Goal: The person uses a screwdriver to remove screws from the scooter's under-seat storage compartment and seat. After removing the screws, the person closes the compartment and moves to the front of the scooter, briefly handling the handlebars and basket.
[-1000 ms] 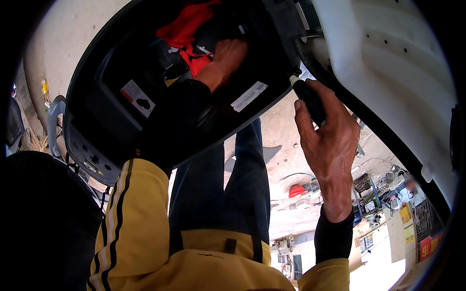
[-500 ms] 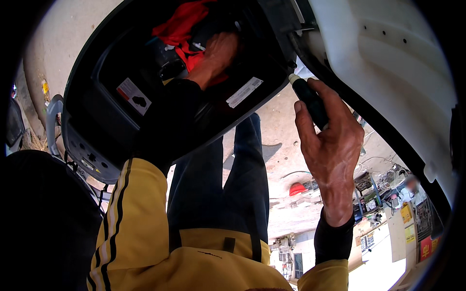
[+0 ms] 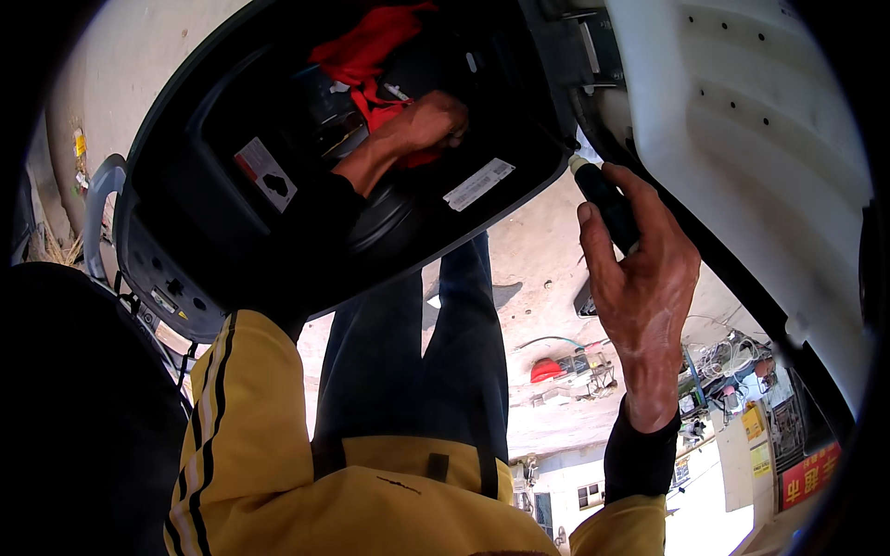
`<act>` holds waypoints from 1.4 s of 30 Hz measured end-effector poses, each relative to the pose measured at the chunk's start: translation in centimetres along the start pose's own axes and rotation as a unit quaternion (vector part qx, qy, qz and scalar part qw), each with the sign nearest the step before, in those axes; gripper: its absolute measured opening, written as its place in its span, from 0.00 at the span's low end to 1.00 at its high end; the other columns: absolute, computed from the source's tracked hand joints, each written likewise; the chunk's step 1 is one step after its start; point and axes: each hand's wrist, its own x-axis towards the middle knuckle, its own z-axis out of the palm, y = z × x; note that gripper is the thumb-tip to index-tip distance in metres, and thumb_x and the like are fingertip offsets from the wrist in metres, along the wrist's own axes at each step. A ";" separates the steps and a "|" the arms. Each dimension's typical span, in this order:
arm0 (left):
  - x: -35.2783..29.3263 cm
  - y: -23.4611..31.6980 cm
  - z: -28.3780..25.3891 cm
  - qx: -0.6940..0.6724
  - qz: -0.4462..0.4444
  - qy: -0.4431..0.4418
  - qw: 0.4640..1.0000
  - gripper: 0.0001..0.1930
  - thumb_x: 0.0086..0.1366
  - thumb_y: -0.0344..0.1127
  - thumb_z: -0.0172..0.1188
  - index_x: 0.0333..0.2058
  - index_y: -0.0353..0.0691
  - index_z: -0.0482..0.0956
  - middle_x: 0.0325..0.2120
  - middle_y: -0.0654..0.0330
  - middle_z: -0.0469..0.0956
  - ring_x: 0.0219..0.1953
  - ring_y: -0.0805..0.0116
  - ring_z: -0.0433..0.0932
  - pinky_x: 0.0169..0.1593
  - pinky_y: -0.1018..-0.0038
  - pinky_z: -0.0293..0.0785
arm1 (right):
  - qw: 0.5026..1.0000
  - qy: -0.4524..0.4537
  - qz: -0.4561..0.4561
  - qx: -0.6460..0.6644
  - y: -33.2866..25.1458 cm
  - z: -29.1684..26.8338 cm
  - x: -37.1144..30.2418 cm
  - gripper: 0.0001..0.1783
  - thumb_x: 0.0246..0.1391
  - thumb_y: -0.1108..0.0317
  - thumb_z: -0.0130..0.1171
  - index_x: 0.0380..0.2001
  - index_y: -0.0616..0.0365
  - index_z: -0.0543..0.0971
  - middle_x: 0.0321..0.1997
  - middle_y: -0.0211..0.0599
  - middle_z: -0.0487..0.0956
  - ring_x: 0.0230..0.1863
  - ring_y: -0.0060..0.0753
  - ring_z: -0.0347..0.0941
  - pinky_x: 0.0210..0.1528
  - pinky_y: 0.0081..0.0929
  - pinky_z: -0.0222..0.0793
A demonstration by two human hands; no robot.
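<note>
A dark green screwdriver-like handle [image 3: 604,202] with a cream collar is in my right hand [image 3: 649,264], fingers wrapped round it. Its cream end points up at a hinge area [image 3: 573,146] on the rim of a black storage bin [image 3: 232,222]; no shaft can be made out. My left hand [image 3: 438,120] is down inside the bin, fingers curled in toward the palm. What it holds, if anything, is hidden. Right beside it lie a red cloth [image 3: 366,48] and a white-tipped small item [image 3: 397,93] among dark things in shadow.
A pale moulded panel [image 3: 742,139] with small holes stands raised along the right, with a black edge. A grey grab bar [image 3: 100,218] sits left of the bin. Beyond my legs are a red object [image 3: 547,370] on the ground and cluttered shelves [image 3: 723,371].
My left hand has drawn back slightly from the dark items and shows more clearly with its fingers curled. My right hand and the tool keep their place near the bin's rim as the view shifts.
</note>
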 end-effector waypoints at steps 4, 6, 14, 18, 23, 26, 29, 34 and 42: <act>-0.3 1.1 0.1 -0.082 -0.082 -0.017 0.993 0.15 0.66 0.37 0.52 0.26 0.32 0.79 0.28 0.53 0.82 0.28 0.66 0.81 0.35 0.64 0.77 | 1.000 -0.010 0.011 -0.012 -1.9 0.0 0.8 0.17 0.60 0.68 0.70 0.51 0.62 0.83 0.34 0.48 0.86 0.30 0.38 0.85 0.31 0.29 0.79; -0.5 0.7 0.7 -0.017 -0.062 0.047 0.997 0.16 0.67 0.39 0.51 0.30 0.32 0.81 0.29 0.47 0.83 0.30 0.55 0.83 0.37 0.57 0.78 | 0.999 -0.017 0.026 -0.010 -3.0 -0.3 1.1 0.16 0.59 0.69 0.70 0.50 0.63 0.83 0.34 0.50 0.86 0.32 0.43 0.87 0.34 0.33 0.82; -2.5 1.9 2.9 0.424 -0.060 0.107 0.897 0.18 0.71 0.40 0.54 0.52 0.34 0.78 0.34 0.44 0.86 0.40 0.43 0.86 0.44 0.51 0.80 | 1.000 -0.016 0.021 0.012 -6.1 0.3 3.6 0.17 0.61 0.68 0.69 0.52 0.61 0.82 0.37 0.52 0.86 0.35 0.49 0.87 0.38 0.36 0.82; -2.5 2.2 2.4 0.467 -0.052 0.093 0.878 0.16 0.69 0.35 0.53 0.51 0.37 0.81 0.34 0.47 0.87 0.39 0.51 0.88 0.40 0.55 0.81 | 0.998 -0.010 -0.037 -0.047 -7.1 2.2 5.9 0.19 0.61 0.67 0.68 0.55 0.55 0.81 0.37 0.49 0.84 0.33 0.54 0.84 0.36 0.42 0.80; -2.0 1.5 1.2 0.465 -0.077 0.047 0.881 0.16 0.70 0.35 0.51 0.51 0.42 0.82 0.38 0.51 0.88 0.42 0.48 0.87 0.44 0.53 0.80 | 0.991 -0.046 -0.083 -0.091 -6.8 6.2 9.7 0.16 0.64 0.65 0.63 0.54 0.53 0.79 0.36 0.51 0.81 0.34 0.58 0.83 0.37 0.48 0.80; -2.3 1.3 -0.1 0.460 -0.081 0.037 0.884 0.15 0.69 0.34 0.52 0.50 0.43 0.82 0.39 0.50 0.88 0.43 0.48 0.87 0.46 0.52 0.80 | 0.989 -0.068 -0.083 -0.102 -7.4 7.3 11.6 0.15 0.64 0.66 0.62 0.52 0.53 0.79 0.36 0.51 0.81 0.33 0.59 0.83 0.36 0.49 0.79; -2.9 1.1 -0.8 0.425 -0.080 0.091 0.897 0.13 0.66 0.34 0.56 0.48 0.42 0.83 0.38 0.48 0.87 0.43 0.47 0.87 0.48 0.52 0.80 | 0.982 -0.019 -0.115 -0.151 -7.6 7.7 12.6 0.17 0.62 0.67 0.66 0.54 0.53 0.81 0.34 0.49 0.82 0.30 0.55 0.82 0.33 0.44 0.78; -3.9 4.8 -3.3 0.279 -0.092 0.255 0.921 0.11 0.62 0.35 0.60 0.42 0.39 0.81 0.29 0.49 0.85 0.37 0.48 0.86 0.43 0.55 0.80 | 0.988 -0.005 -0.041 -0.148 -7.6 7.4 9.4 0.17 0.63 0.66 0.64 0.54 0.53 0.80 0.35 0.49 0.81 0.29 0.55 0.82 0.32 0.45 0.78; 0.6 2.4 -8.4 0.077 -0.007 0.420 0.904 0.12 0.65 0.40 0.62 0.45 0.43 0.83 0.31 0.52 0.85 0.37 0.49 0.85 0.43 0.58 0.80 | 0.998 0.031 -0.014 -0.046 -6.6 5.7 7.5 0.16 0.61 0.66 0.67 0.52 0.57 0.82 0.36 0.48 0.84 0.30 0.51 0.83 0.32 0.41 0.79</act>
